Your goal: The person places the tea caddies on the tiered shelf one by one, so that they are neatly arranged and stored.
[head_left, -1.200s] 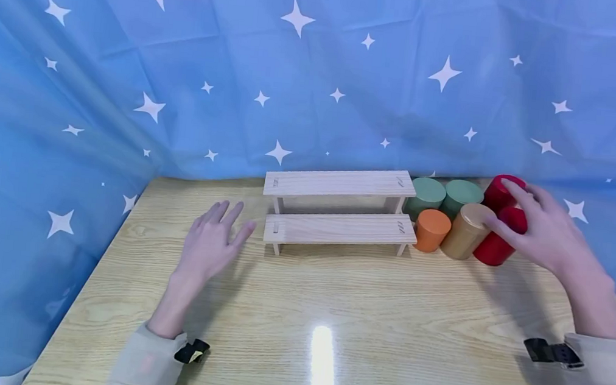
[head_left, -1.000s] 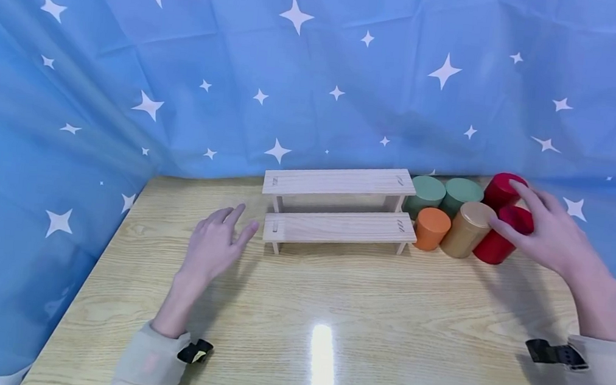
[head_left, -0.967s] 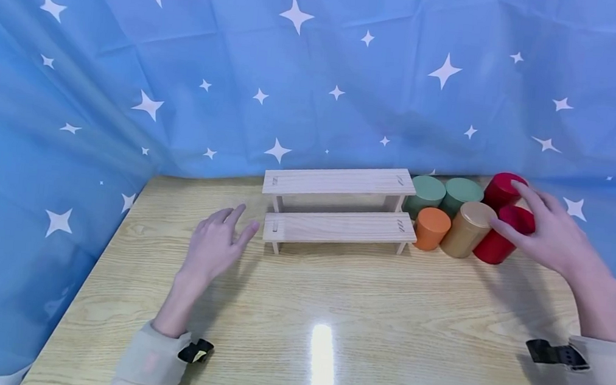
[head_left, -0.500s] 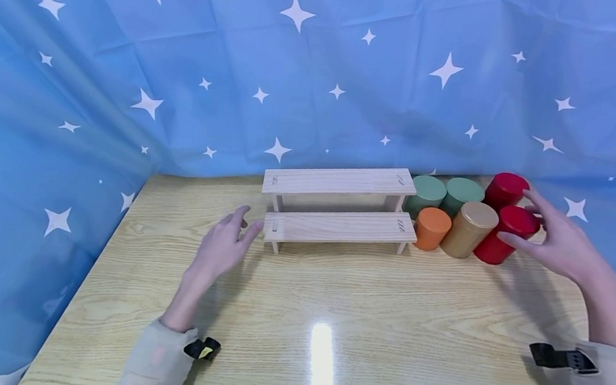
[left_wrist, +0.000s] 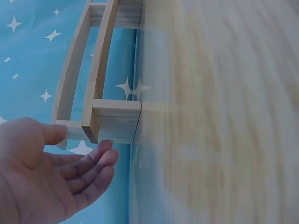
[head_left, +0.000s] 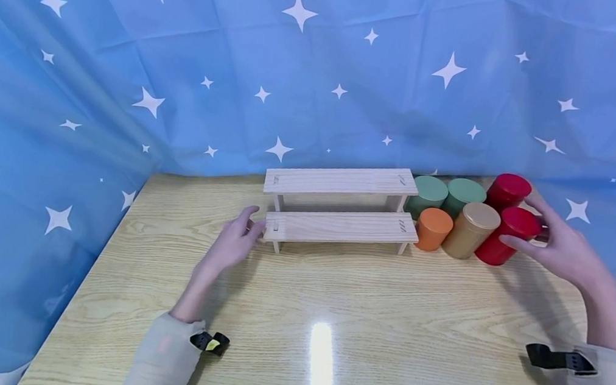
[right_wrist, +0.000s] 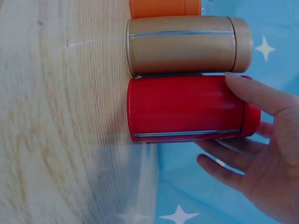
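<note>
In the head view, my left hand [head_left: 236,239] is beside the left end of the lower step of a pale wooden two-step rack [head_left: 340,227]. Its fingers are loosely bent; the left wrist view shows the thumb and fingertips close to the rack's end [left_wrist: 117,121], contact unclear, nothing held. On the right, my right hand [head_left: 569,249] is around the upper part of the front red canister [head_left: 501,246]. The right wrist view shows its thumb on the canister's near side by the lid, other fingers partly hidden behind. The canister stands on the table.
Packed beside the rack are a gold canister [head_left: 469,234], a small orange canister [head_left: 433,231], two green canisters [head_left: 427,194] and another red canister [head_left: 508,190] at the back. A blue star-patterned cloth [head_left: 319,65] hangs behind the wood-grain table [head_left: 274,324].
My left hand has moved right to the rack's end, its fingers bending. The right hand has shifted from above both red canisters to around the front one. Canisters and rack have stayed put.
</note>
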The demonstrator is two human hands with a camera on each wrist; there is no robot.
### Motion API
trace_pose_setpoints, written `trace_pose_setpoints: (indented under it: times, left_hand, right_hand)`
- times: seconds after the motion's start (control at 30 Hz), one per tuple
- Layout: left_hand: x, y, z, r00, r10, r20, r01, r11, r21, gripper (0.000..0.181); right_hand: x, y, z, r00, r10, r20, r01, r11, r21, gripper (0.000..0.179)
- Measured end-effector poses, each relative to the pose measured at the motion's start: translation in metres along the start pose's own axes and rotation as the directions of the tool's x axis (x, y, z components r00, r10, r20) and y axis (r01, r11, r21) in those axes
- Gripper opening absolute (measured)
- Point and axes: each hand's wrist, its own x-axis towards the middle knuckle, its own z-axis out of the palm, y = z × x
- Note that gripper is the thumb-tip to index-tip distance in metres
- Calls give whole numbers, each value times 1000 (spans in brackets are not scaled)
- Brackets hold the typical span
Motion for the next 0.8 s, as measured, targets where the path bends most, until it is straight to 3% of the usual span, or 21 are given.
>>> trace_pose_setpoints:
  times: [0.3,0.47,0.8]
  left_hand:
    - [6,-2,5,998,-18,52,21,999,-49,46]
    - [7,-3,6,998,-10,57,15,996,-85,45]
    - [9,-3,8,997,-27,74,37,989,-142,46]
  right_hand:
    - [-4,-1,2,999,51,18,-52,998,24,89]
    - [-7,-1,1,998,70,1,-70,996,57,80]
    - [-11,-7,0,984,127,-123,-124,992,28,79]
